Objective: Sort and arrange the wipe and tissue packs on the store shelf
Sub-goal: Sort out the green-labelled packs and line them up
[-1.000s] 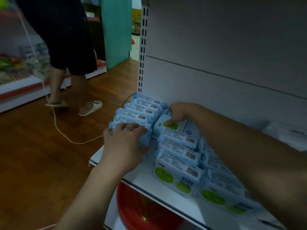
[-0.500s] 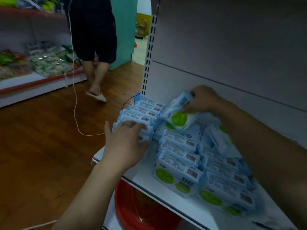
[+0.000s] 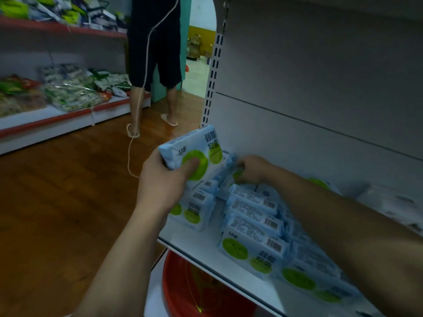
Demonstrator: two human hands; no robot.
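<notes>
Left hand (image 3: 160, 179) around raised wipe pack (image 3: 196, 145); right hand (image 3: 254, 168), grip unclear, among shelf packs (image 3: 251, 209)

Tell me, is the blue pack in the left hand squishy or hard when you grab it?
Probably squishy: the left hand grips the wipe pack with the thumb pressed on its soft-looking wrapper. Likely light, since one hand holds it up tilted. The smooth plastic film may be a bit slippery.

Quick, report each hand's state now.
Left hand: grips a raised wipe pack.
Right hand: fingers curled at the back packs; grip cannot be told.
</notes>
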